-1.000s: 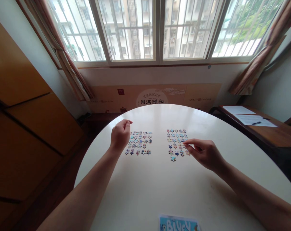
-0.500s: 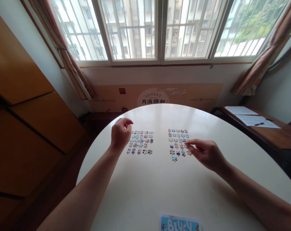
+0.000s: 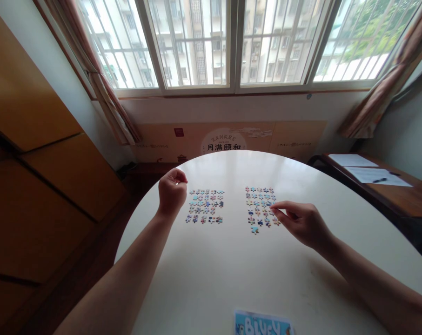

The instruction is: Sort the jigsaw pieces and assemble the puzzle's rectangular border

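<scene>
Small jigsaw puzzle pieces lie in two groups of loose rows on a white round table (image 3: 204, 265). Beside the left group of puzzle pieces (image 3: 207, 203), my left hand (image 3: 172, 188) is raised with its fingers curled closed; what they hold, if anything, is hidden. My right hand (image 3: 301, 223) is at the right edge of the right group of puzzle pieces (image 3: 259, 203). Its thumb and index finger are pinched together on a puzzle piece (image 3: 271, 211), mostly covered by the fingertips. One blue puzzle piece (image 3: 255, 230) lies below the right group's rows.
A blue "Bluey" picture card or box (image 3: 263, 324) lies at the near table edge. To the right, a brown side table (image 3: 402, 200) bears paper sheets (image 3: 374, 176) and a dark pen-like object. Wooden cabinets (image 3: 39, 209) stand left; a barred window is ahead.
My left hand has drawn slightly left and up, away from the left group, its fingers curled tighter. My right hand stays pinched at the same spot. The view has shifted slightly.
</scene>
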Motion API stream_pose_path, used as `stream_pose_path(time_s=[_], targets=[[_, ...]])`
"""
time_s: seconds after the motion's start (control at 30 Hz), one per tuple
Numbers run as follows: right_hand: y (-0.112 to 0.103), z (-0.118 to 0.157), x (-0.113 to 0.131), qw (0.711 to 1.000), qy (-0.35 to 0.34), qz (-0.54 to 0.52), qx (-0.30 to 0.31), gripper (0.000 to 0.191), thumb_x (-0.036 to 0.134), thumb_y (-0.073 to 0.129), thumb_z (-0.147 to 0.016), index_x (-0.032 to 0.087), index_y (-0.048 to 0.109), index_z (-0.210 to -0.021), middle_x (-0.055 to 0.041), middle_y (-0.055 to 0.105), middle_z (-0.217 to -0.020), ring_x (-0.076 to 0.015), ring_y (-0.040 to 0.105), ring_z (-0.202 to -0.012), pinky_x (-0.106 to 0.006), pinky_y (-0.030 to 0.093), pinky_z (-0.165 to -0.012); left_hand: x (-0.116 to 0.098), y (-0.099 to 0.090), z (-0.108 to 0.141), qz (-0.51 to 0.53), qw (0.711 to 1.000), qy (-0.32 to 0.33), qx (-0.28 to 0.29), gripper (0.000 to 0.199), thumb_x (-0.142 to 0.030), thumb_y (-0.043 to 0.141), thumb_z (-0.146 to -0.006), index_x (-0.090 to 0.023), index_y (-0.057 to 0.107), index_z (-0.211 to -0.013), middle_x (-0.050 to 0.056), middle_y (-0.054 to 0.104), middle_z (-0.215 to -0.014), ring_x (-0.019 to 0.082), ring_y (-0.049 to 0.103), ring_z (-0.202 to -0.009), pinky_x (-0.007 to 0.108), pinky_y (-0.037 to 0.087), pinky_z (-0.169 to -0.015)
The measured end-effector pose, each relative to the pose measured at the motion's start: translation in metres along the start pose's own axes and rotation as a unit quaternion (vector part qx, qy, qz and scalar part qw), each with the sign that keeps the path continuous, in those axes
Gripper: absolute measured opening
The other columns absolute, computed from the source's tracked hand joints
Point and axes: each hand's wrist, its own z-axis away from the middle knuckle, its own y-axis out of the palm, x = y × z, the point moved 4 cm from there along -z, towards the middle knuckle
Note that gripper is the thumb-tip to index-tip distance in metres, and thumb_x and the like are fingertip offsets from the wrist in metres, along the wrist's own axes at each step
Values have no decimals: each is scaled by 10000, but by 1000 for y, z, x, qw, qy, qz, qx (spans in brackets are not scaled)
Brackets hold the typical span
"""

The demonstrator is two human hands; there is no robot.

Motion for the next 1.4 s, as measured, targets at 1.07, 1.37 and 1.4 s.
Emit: stream_pose_path(time_s=[1.07,1.37,1.4], targets=[[-1,-2,-4,999,40,-28,-18,246,356,617,-916,167,768,-872,61,414,-466,-92,353,-406,-227,320,-431,36,31,21,-400,874,-53,269,375,-281,452,-885,-340,803,-1003,26,481,-1524,340,284,-1481,624,148,-1205],[-4,-6,3,999,26,-39,-18,241,327,601,-919,162,767,-860,64,403,-463,-88,330,-415,-226,304,-438,34,45,28,-453,833,-39,315,463,-347,367,-945,-337,718,-1247,45,381,-1603,342,188,-1522,659,72,-1199],[-4,-7,3,999,25,-40,-19,240,324,602,-919,161,767,-858,66,393,-464,-88,328,-418,-227,303,-442,34,46,27,-457,830,-40,317,472,-358,355,-952,-337,705,-1268,44,369,-1610,340,177,-1525,658,69,-1198]])
